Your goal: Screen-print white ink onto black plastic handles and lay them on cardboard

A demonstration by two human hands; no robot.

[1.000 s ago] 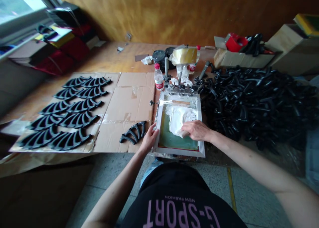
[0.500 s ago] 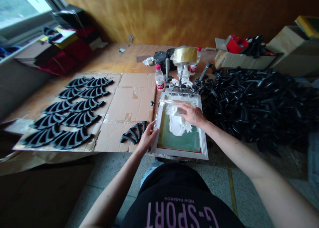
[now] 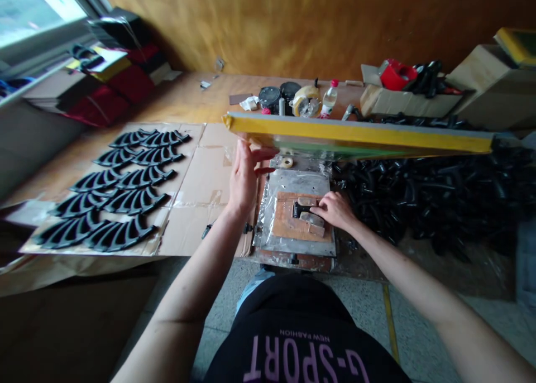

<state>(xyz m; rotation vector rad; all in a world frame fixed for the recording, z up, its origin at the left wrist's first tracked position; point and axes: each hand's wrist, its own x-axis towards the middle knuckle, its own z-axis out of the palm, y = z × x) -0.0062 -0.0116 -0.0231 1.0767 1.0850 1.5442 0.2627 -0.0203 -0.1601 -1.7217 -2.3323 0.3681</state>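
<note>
A printing screen frame [image 3: 360, 133] is tilted up and seen edge-on as a long yellow bar. My left hand [image 3: 245, 173] is at its left end, fingers and thumb curled round the lower edge. Under the frame lies a metal base plate [image 3: 272, 235] with a wooden jig [image 3: 288, 224] on it. My right hand [image 3: 335, 210] rests on the jig and pinches a small black plastic part [image 3: 301, 209] seated there. Another black part [image 3: 207, 230] lies on the cardboard, mostly hidden by my left forearm.
Rows of black curved parts [image 3: 113, 190] lie on flattened cardboard [image 3: 213, 171] at left. A big heap of black parts [image 3: 435, 199] fills the right. Jars [image 3: 269, 96], a tape roll [image 3: 305, 101] and a bottle [image 3: 329, 98] stand behind the frame; boxes [image 3: 402, 101] at back right.
The screen frame has swung up from flat to raised, uncovering the plate and jig. My right hand left the white ink on the mesh and went down to the black part.
</note>
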